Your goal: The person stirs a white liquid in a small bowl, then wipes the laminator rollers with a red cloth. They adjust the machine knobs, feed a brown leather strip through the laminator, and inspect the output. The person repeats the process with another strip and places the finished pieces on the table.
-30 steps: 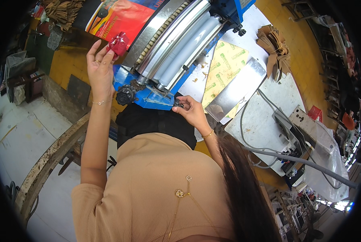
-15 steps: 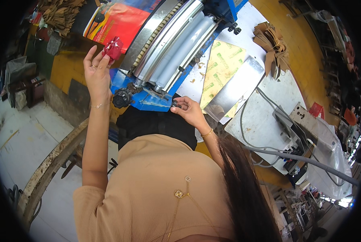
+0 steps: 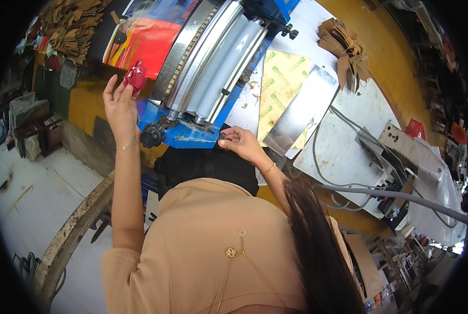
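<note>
A blue bench machine point(image 3: 184, 140) with long shiny metal rollers point(image 3: 213, 68) stands in front of me. By its left side, my left hand point(image 3: 120, 107) is raised with fingers loosely curled at a glossy red lump point(image 3: 135, 75), perhaps a plastic-wrapped knob; the fingertips touch it, and part of the grip is hidden. My right hand point(image 3: 242, 144) pinches a small black knob point(image 3: 223, 138) at the machine's near right corner. A larger black knob point(image 3: 152, 135) sits at the near left corner, touched by neither hand.
Right of the machine lie a yellow printed sheet point(image 3: 283, 78), a shiny metal plate point(image 3: 304, 110) and a bundle of brown strips point(image 3: 346, 52). Grey cables point(image 3: 401, 196) cross the right side. At back left are a red printed sheet point(image 3: 147, 44) and more brown strips point(image 3: 74, 31).
The whole view has shifted, so the machine and the bench sit slightly further left. Both hands keep their places at the red lump and the small black knob.
</note>
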A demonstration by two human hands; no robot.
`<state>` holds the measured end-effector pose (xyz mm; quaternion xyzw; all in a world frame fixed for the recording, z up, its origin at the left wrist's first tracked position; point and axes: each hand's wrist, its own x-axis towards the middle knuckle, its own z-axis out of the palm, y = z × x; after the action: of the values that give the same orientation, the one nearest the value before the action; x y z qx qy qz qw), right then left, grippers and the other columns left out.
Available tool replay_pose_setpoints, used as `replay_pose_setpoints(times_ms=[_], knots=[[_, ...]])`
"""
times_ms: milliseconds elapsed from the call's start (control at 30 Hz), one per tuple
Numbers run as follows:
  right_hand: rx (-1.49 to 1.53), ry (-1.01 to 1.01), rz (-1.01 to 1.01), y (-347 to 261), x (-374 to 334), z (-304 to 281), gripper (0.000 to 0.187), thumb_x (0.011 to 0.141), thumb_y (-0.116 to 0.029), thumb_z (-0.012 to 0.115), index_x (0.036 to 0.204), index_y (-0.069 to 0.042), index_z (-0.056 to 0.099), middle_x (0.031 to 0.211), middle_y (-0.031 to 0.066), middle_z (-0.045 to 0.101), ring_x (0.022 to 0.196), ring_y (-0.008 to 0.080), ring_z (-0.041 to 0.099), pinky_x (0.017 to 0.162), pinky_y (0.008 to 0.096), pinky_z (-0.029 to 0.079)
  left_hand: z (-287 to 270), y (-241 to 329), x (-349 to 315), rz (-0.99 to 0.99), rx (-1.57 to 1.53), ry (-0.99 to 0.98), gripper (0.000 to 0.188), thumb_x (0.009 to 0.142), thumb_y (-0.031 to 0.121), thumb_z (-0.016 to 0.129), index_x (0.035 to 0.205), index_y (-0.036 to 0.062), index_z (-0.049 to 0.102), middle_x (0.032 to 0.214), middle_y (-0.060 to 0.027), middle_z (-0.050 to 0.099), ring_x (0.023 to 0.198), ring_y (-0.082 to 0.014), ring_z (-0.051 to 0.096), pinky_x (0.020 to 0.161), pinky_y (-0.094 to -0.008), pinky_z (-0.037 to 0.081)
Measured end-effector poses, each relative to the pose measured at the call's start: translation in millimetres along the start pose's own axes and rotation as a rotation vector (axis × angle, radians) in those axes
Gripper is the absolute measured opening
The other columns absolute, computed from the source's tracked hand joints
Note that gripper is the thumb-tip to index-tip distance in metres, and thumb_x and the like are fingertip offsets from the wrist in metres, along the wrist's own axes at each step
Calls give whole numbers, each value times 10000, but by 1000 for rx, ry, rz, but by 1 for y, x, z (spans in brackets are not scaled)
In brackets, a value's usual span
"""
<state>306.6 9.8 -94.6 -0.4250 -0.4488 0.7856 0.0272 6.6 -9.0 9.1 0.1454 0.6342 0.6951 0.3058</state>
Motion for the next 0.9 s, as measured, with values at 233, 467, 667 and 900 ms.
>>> replay_pose_setpoints(times_ms=[233,467,667,900], knots=[[45,-20,20,-6,-4,0,403,834,-177,730,1116,47,547,980,102,620,867,126,634,765,236,517,-6,11,15,-275,-7,-121,466,925,24,527,1358,-15,360,1205,-171,561,1010,-223,596,906,-362,473],[174,-8,-20,0,-7,8,401,860,-160,697,1139,53,503,1012,109,584,858,150,641,747,256,530,25,16,39,-290,17,-376,343,944,15,443,1283,34,495,1176,-123,565,985,-174,591,852,-332,483],[246,9,-33,6,-6,12,410,867,-156,686,1156,54,483,1026,114,561,832,158,644,724,264,545,29,0,43,-198,328,-489,284,919,-23,403,1102,15,617,1122,-73,590,937,-121,590,819,-268,473],[286,10,-18,7,-9,13,374,886,-135,662,1164,38,481,1048,113,582,853,160,644,751,257,527,29,2,24,-97,483,-605,226,845,79,648,1068,42,630,1153,-110,588,981,-151,578,877,-278,453]])
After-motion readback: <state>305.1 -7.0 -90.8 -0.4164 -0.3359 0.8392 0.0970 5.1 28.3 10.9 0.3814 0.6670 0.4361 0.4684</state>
